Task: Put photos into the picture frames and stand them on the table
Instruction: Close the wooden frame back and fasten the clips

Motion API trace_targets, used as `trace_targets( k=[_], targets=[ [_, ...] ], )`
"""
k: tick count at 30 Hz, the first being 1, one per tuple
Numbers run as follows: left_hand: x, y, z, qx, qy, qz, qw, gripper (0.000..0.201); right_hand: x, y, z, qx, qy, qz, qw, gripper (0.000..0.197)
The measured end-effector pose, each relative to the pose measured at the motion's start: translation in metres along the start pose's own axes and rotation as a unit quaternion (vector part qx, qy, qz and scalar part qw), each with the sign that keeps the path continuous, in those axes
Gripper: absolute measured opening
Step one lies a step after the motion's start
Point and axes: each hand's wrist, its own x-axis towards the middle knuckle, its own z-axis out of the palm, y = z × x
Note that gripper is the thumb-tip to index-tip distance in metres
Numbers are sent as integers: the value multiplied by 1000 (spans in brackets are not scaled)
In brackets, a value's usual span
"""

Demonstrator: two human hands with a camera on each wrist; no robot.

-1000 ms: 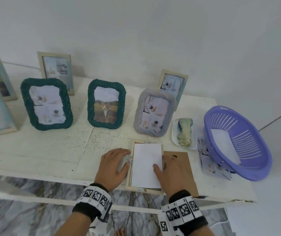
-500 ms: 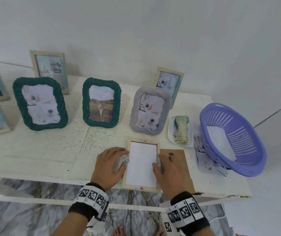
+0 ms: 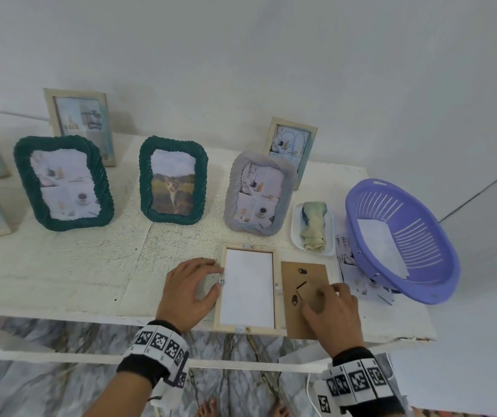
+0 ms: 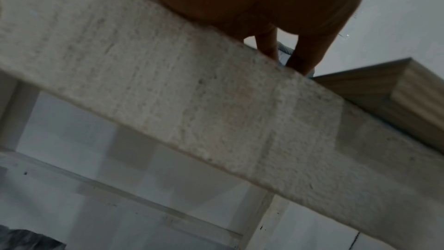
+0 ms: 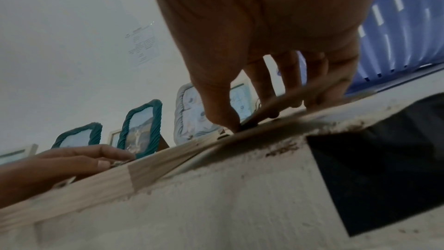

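Backing board pinched, frame steadied on near tabletop (image 3: 60, 275).
Your right hand (image 3: 333, 311) pinches the brown backing board's (image 3: 301, 272) stand flap; left hand (image 3: 188, 290), fingers relaxed, touches the face-down wooden frame (image 3: 276, 284) holding a white photo (image 3: 247, 290). Purple basket (image 3: 439, 284), right, holds paper.

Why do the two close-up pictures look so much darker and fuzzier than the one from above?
Head view: evenly lit and fairly sharp, edges bent by the wide lens. Left wrist view: dim, the table edge smeared, the left hand a dark shape. Right wrist view: the right hand backlit, the brown backing board blurred.
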Motion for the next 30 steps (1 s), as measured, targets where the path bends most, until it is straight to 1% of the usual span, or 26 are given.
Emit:
trace_targets(
  k=[3, 5, 9, 11, 15, 18, 21, 24, 28, 30],
  targets=[
    [0, 0, 0, 0, -1, 2, 1000, 34, -1, 0, -9, 7, 46, 9, 999, 45],
    [1, -1, 0, 1, -2, 3, 1000, 35, -5, -9, -15, 21, 72, 3, 997, 45],
    [0, 0, 0, 9, -6, 3, 1000, 36, -15, -44, -14, 20, 93, -68, 993, 43],
    [0, 2, 0, 11, -5, 0, 1000, 37, -17, -62, -7, 9, 85, -93, 992, 45],
    [-1, 3, -1, 18, -5, -6, 1000, 39, -15, -87, 7, -24, 47, -120, 991, 46],
    [-1, 2, -1, 10, 0, -2, 1000, 35, -11, -95, 16, -31, 31, -127, 991, 46],
    [0, 3, -1, 9, -1, -3, 1000, 35, -7, -96, 20, -45, 21, -125, 991, 46],
    [0, 2, -1, 13, -3, -3, 1000, 35, -5, -94, 25, -54, 31, -139, 988, 44],
    [1, 2, -2, 11, 0, 1, 1000, 33, -3, -94, 33, -67, 73, -162, 982, 41],
    [1, 2, -1, 12, 1, 2, 1000, 33, -4, -96, 35, -79, 68, -158, 982, 39]
  ],
)
